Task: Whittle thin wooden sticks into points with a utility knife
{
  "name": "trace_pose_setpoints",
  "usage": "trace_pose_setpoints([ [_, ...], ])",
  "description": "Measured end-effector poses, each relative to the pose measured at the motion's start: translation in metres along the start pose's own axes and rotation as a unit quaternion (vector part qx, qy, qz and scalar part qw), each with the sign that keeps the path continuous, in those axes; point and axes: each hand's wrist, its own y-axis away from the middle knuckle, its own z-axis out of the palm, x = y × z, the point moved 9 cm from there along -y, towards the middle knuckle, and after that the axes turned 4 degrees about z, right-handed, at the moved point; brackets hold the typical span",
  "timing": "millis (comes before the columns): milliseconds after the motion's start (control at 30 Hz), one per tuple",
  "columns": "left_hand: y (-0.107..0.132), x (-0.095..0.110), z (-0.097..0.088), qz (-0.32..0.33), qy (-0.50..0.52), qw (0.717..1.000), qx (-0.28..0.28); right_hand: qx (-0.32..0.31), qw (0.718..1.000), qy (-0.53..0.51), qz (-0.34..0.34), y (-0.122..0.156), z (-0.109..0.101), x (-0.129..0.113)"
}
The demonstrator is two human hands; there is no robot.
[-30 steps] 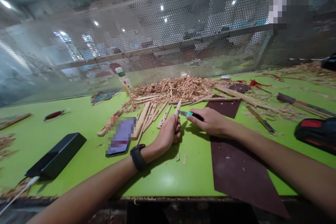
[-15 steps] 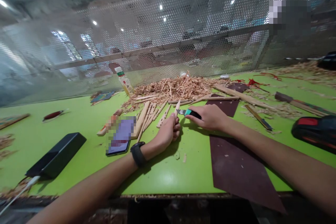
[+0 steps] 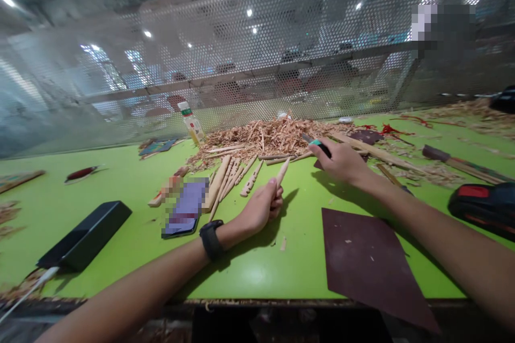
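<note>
My left hand [image 3: 262, 204] is closed round a thin wooden stick [image 3: 281, 172] whose pointed end sticks up and to the right. A black watch sits on that wrist. My right hand [image 3: 341, 161] grips a small knife with a teal and black handle [image 3: 317, 144], its blade pointing back towards a heap of wood shavings [image 3: 273, 134]. The knife is away from the stick, up and to its right. Several carved sticks [image 3: 233, 174] lie on the green table [image 3: 120, 187] just left of my left hand.
A phone [image 3: 185, 208] lies by the sticks, a black box [image 3: 86, 236] with a white cable at the left. Dark brown sheets [image 3: 370, 262] lie at the front right. A black and red tool [image 3: 483, 206], long wooden pieces [image 3: 374, 147] and a small bottle [image 3: 191, 123] stand around. Perforated mesh [image 3: 281, 53] closes the back.
My right hand has pulled the knife off the stick's tip and swung it up and right towards the shavings. My left hand tilted the stick to the right.
</note>
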Motion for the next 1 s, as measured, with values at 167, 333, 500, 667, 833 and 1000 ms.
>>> trace_pose_setpoints([
  [167, -0.003, 0.002, -0.012, -0.007, 0.040, 0.998, 0.057, -0.085, 0.993, -0.001, -0.086, 0.021, 0.025, -0.043],
  [333, -0.001, 0.006, -0.013, -0.010, 0.039, 0.997, 0.065, -0.142, 0.984, 0.006, -0.111, 0.032, 0.042, -0.057],
  [500, 0.000, 0.007, -0.012, -0.015, 0.057, 0.997, 0.058, -0.148, 0.981, 0.002, -0.127, 0.030, 0.040, -0.055],
  [667, 0.000, 0.006, -0.010, -0.029, 0.062, 0.996, 0.050, -0.123, 0.980, 0.059, -0.145, 0.027, 0.035, -0.053],
  [833, -0.001, 0.005, -0.008, -0.041, 0.071, 0.996, 0.028, -0.100, 0.978, 0.082, -0.166, 0.022, 0.032, -0.046],
  [1000, -0.002, 0.005, -0.008, -0.048, 0.081, 0.995, 0.016, -0.092, 0.979, 0.096, -0.157, 0.020, 0.033, -0.041],
])
